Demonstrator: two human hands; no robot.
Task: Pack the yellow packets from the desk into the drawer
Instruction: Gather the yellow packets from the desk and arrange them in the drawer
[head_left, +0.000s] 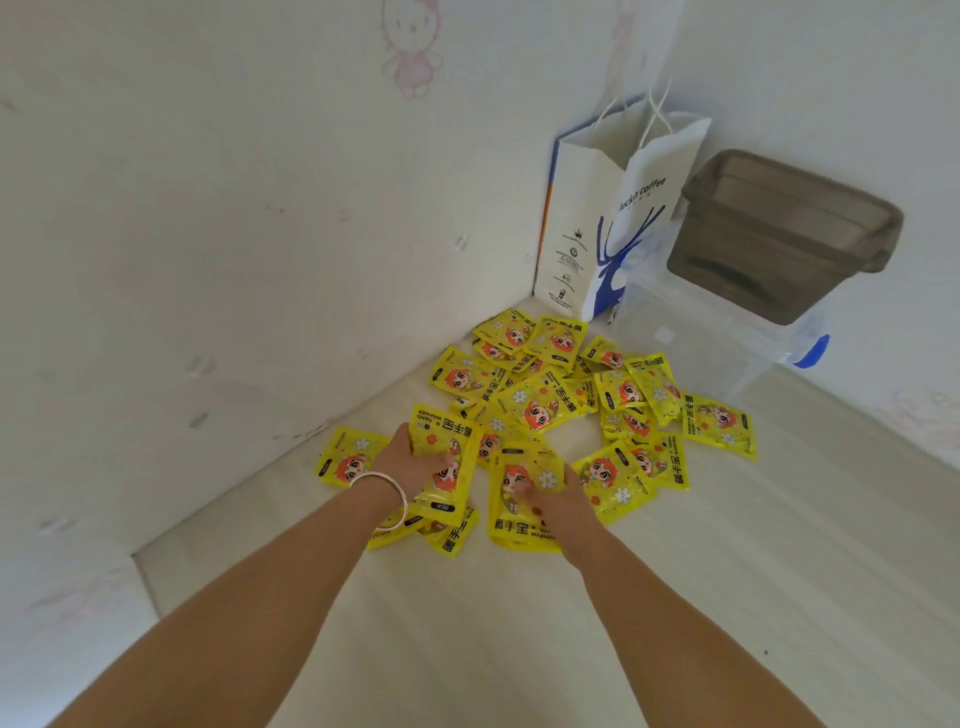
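We look down on a pale desk (675, 597) with a faint wood grain, set into a corner where two white walls meet. The left wall (208, 234) bears faded pink rabbit prints and runs along the desk's left edge; the right wall closes the far right side. The near half of the desk and its right side give us open room, while the far corner is crowded.

The yellow packets (535, 400) lie in a loose heap spread from the corner toward us, glossy flat foil pouches, rectangular, printed with a red-haired cartoon figure, white flowers and black lettering. Many overlap; a few lie apart at the edges, one just beside the left wall and one out to the right.

Our left hand (410, 457), a silver bangle (384, 493) on its wrist, grips a packet (441, 462) at the near left of the heap, fingers curled over its face. Our right hand (550, 499) holds another packet (519, 499) just beside it, thumb pressed on the front and fingers tucked behind it. More packets lie under both.

In the corner stands a white paper bag (608, 223) with a blue deer print and string handles, upright against the wall. Beside it a clear plastic box (727, 332) with a blue clasp carries a smoky grey tub (779, 234), tilted. No drawer shows in this view.
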